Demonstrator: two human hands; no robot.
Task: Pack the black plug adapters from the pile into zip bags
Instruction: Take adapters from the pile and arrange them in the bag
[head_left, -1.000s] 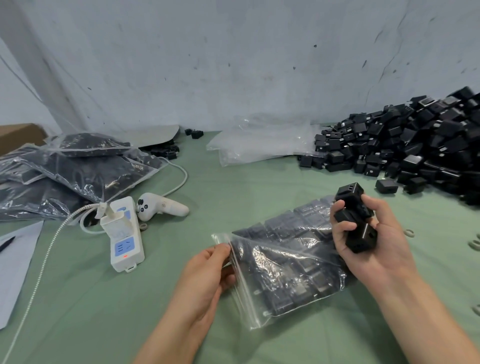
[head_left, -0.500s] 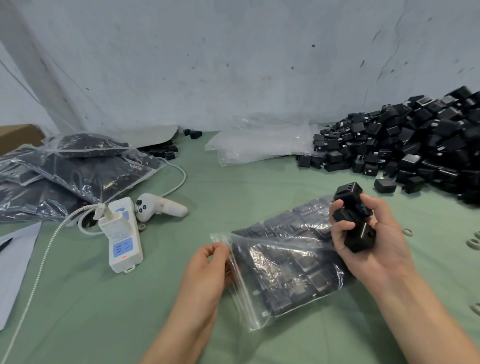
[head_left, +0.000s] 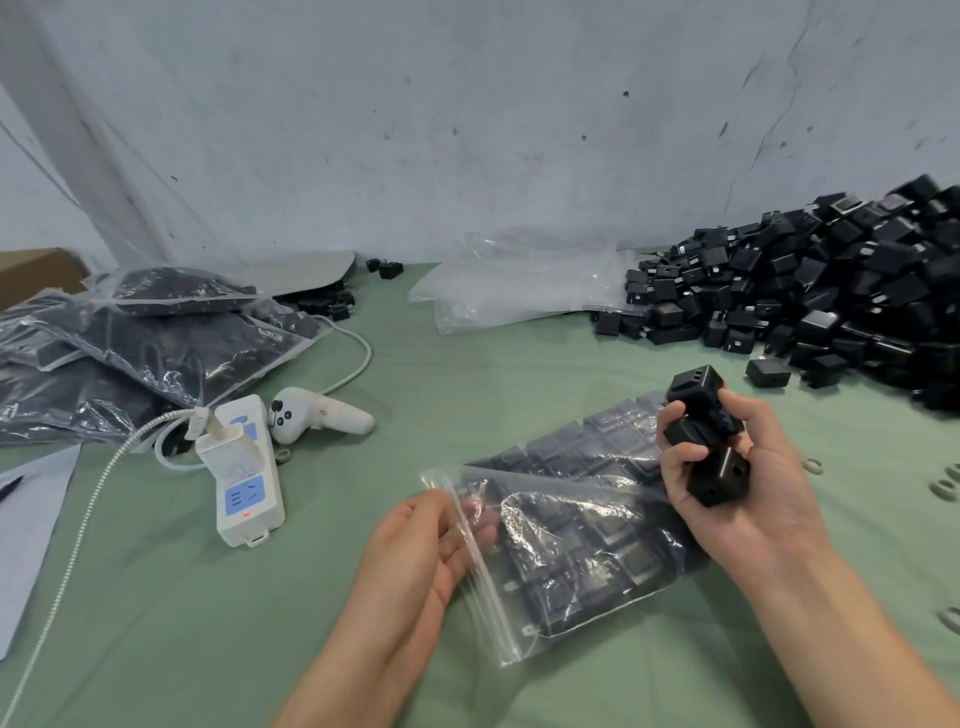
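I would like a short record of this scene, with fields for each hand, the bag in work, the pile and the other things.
left hand: pinches the mouth edge of the zip bag
right hand: grips several black adapters over the bag's far end
zip bag: lies on the green table, partly filled with adapters in rows
pile: far right, by the wall
filled bags: far left, stacked
empty bags: at the back, middle
other: white power strip, white controller

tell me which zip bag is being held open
The zip bag in front: the left hand pinches its mouth edge up. The filled bags at left and empty bags by the wall lie untouched.
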